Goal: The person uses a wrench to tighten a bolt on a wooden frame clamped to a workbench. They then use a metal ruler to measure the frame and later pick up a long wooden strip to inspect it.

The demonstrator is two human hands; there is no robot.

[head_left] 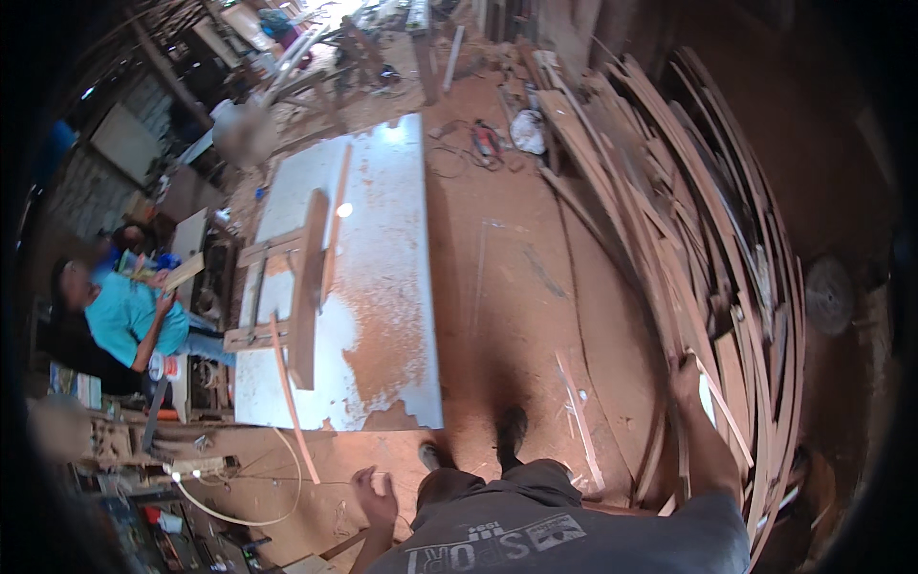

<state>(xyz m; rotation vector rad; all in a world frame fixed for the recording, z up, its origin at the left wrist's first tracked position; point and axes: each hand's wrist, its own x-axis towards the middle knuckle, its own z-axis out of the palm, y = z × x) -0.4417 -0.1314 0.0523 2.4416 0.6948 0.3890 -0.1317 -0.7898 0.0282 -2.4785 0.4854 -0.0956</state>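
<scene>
Right hand (pixel 683 368) reaches into the pile of bent wood strips (pixel 708 239); grip on a strip cannot be told. Left hand (pixel 375 497) hangs loosely curled, holding nothing, near the worktop (pixel 382 287) corner. One seated person (pixel 129 320) at left. Bare dirt floor (pixel 516 287) lies between worktop and pile.

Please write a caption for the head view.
Right hand reaches into stacked wood strips; left hand hangs free near a sawdust-covered table.
</scene>
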